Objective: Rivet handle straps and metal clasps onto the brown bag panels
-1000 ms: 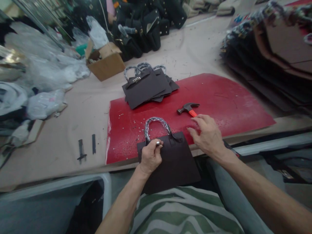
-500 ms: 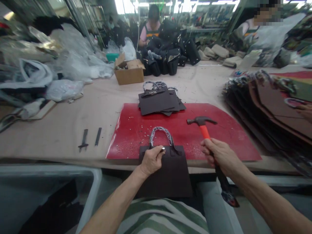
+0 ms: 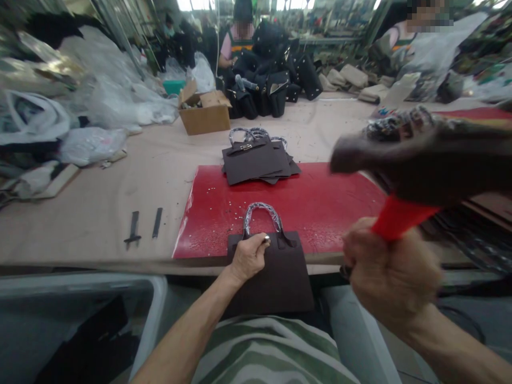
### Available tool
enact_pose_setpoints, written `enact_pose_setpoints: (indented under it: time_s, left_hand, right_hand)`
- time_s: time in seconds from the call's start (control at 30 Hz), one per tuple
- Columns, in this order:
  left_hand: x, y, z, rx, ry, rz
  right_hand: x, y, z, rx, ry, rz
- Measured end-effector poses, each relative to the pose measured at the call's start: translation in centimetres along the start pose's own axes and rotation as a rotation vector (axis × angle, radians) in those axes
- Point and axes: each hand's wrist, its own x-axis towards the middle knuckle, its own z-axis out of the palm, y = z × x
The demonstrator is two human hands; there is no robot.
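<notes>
Presently, left hand (image 3: 248,258): fingers narrow, pinching small metal piece (image 3: 266,239) at upper part of dark brown panel (image 3: 280,282), below plastic-wrapped handle (image 3: 262,207). Right hand (image 3: 394,274): fingers closed round hammer (image 3: 420,165), head raised near camera, blurred. Panel extends past near edge of table (image 3: 156,154), upper part over red mat (image 3: 328,208). Mat surface shows between handle and far panel stack (image 3: 256,162), also right of handle. Two dark strips (image 3: 157,223) left of mat, well apart from left hand.
</notes>
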Motion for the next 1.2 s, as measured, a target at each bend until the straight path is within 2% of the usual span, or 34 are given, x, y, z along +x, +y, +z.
enact_pose_setpoints:
  time_s: [0.03, 0.1, 0.17, 0.33, 0.4, 0.47, 0.53, 0.6, 0.67, 0.73, 0.8, 0.83, 0.9, 0.97, 1.0, 1.03, 1.13, 1.2]
  left_hand:
    - [0.0, 0.0, 0.0, 0.007, -0.003, 0.002]
    - [0.0, 0.0, -0.1, 0.02, -0.01, 0.003]
    - [0.0, 0.0, -0.1, 0.016, -0.016, -0.007]
    - [0.2, 0.4, -0.2, -0.016, -0.011, -0.002]
    - [0.2, 0.6, -0.2, -0.013, -0.004, 0.012]
    - [0.3, 0.8, -0.2, -0.008, -0.002, 0.011]
    - [0.3, 1.0, -0.4, -0.008, -0.004, -0.004]
    - [0.2, 1.0, -0.6, -0.021, -0.016, -0.024]
    - [0.2, 1.1, -0.5, -0.04, -0.03, -0.043]
    - [0.0, 1.4, -0.3, -0.072, -0.04, -0.069]
    - [0.0, 1.8, 0.0, -0.141, -0.021, -0.16]
    - [0.2, 1.9, 0.1, -0.205, 0.025, -0.242]
    - [0.9, 2.1, -0.5, -0.354, 0.213, -0.439]
    - [2.4, 1.4, -2.2, -0.422, 0.409, -0.571]
    - [3.3, 0.7, -3.3, -0.372, 0.456, -0.592]
    - [4.2, -0.1, -4.6, -0.244, 0.444, -0.592]
    - [6.2, -2.9, -8.1, 0.303, 0.278, -0.583]
    - [6.6, -4.2, -9.4, 0.514, 0.237, -0.607]
  right_hand:
    - [-0.6, 0.2, 0.4, -0.022, -0.094, -0.021]
    - [-1.6, 1.4, 1.4, -0.09, -0.38, -0.061]
    - [-2.1, 3.5, 2.2, -0.113, -0.568, 0.041]
    - [-0.4, 9.9, 4.8, -0.049, -0.626, 0.378]
    - [0.6, 11.9, 6.2, -0.115, -0.592, 0.427]
    - [1.0, 12.7, 7.5, -0.178, -0.523, 0.414]
    - [0.7, 12.3, 8.7, -0.218, -0.413, 0.295]
    - [-0.3, 10.6, 10.2, -0.172, -0.322, 0.096]
    - [-1.8, 8.4, 11.9, -0.078, -0.319, -0.078]
    - [-3.4, 6.2, 13.7, -0.049, -0.369, -0.136]
    - [-4.6, 4.7, 15.0, -0.103, -0.385, -0.124]
    - [-5.0, 4.3, 15.4, -0.129, -0.384, -0.105]
    - [-5.3, 4.0, 15.7, -0.147, -0.399, -0.073]
    - [-5.2, 4.1, 15.6, -0.137, -0.424, -0.059]
    - [-5.0, 4.3, 15.4, -0.131, -0.43, -0.056]
    - [-4.9, 4.3, 15.3, -0.127, -0.427, -0.055]
    - [-4.4, 4.3, 15.0, -0.142, -0.355, -0.053]
    - [-4.0, 4.2, 14.9, -0.182, -0.303, -0.061]
